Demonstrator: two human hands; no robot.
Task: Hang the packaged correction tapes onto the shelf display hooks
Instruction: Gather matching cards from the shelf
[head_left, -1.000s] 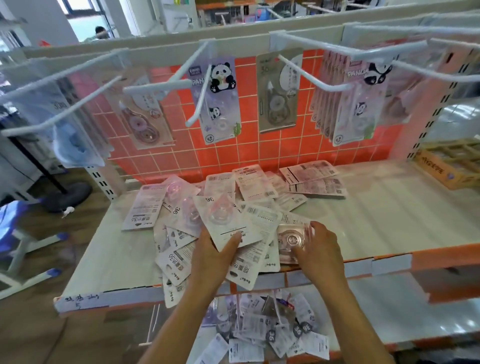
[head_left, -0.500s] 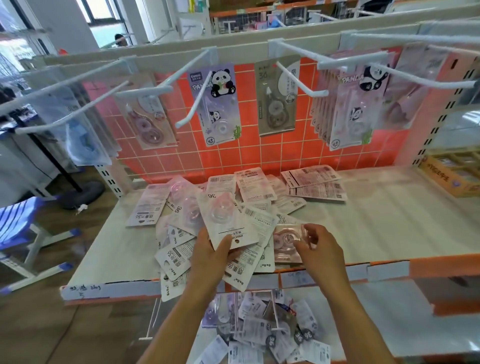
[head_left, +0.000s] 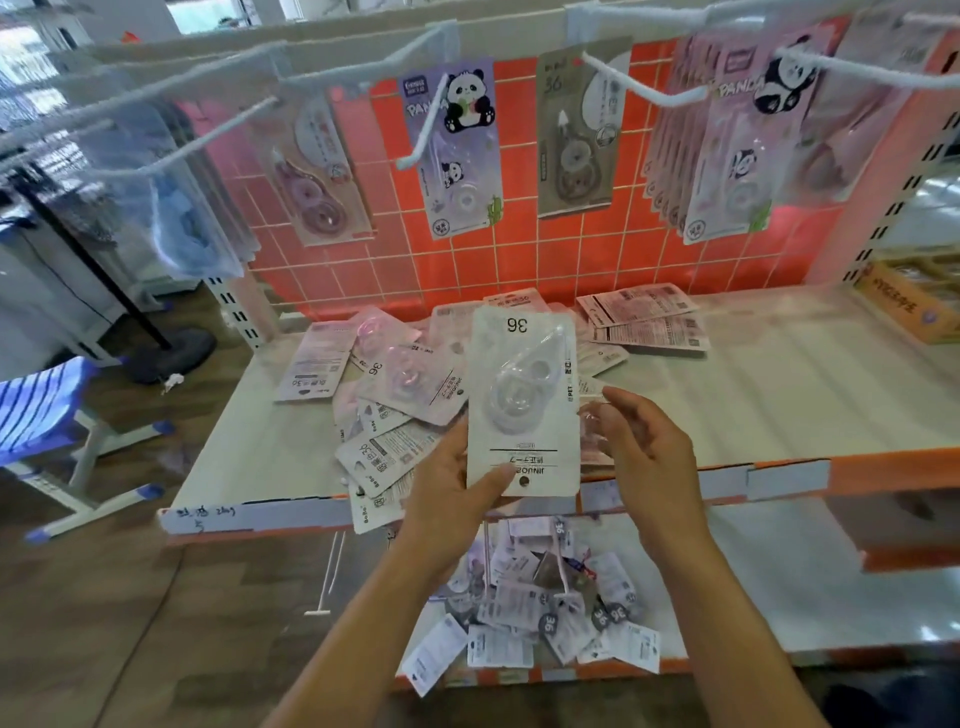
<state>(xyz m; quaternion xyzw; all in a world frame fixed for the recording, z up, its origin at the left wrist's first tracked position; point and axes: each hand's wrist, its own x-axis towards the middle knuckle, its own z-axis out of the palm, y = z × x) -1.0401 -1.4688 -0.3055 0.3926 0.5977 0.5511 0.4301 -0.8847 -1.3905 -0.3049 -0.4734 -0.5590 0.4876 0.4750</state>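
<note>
My left hand (head_left: 449, 486) holds a white packaged correction tape (head_left: 522, 405) by its lower edge, upside down, the "36" at its far end. To its right my right hand (head_left: 647, 452) pinches a pinkish clear package (head_left: 592, 441), which the white one mostly hides. Both are raised over a loose pile of packages (head_left: 395, 400) on the white shelf (head_left: 779, 379). Above, white display hooks (head_left: 426, 135) stick out from the orange grid wall. One hook (head_left: 644, 88) carries a grey "36" package (head_left: 576, 135).
Panda-printed packages hang in the middle (head_left: 457, 156) and as a stack at the right (head_left: 727, 156); a pink package (head_left: 311, 171) hangs at the left. More packages (head_left: 545, 608) lie on the lower shelf. A blue stool (head_left: 36, 415) stands left, a cardboard box (head_left: 909, 306) right.
My left hand lifted the white package off the pile toward the hooks. My right hand rose from the shelf edge with the pinkish package. The view moved closer.
</note>
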